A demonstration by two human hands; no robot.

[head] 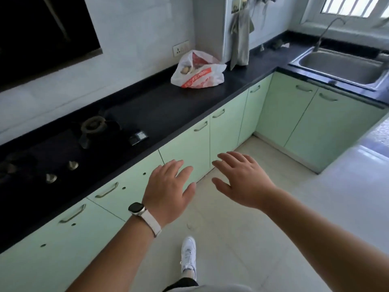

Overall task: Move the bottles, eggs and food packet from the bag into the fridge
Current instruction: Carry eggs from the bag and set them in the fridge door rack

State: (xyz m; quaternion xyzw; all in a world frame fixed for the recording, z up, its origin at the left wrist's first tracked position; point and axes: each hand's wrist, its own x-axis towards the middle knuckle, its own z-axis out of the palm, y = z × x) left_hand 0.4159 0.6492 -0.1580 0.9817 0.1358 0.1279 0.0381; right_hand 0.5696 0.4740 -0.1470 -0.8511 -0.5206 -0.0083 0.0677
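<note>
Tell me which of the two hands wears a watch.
The left hand, with a dark-faced watch on a pale strap at its wrist; the right hand has a bare wrist.

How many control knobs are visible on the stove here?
2. The first knob and the second knob sit side by side at the front edge of the stove, in front of the burner. The dark left end may hide more.
</note>
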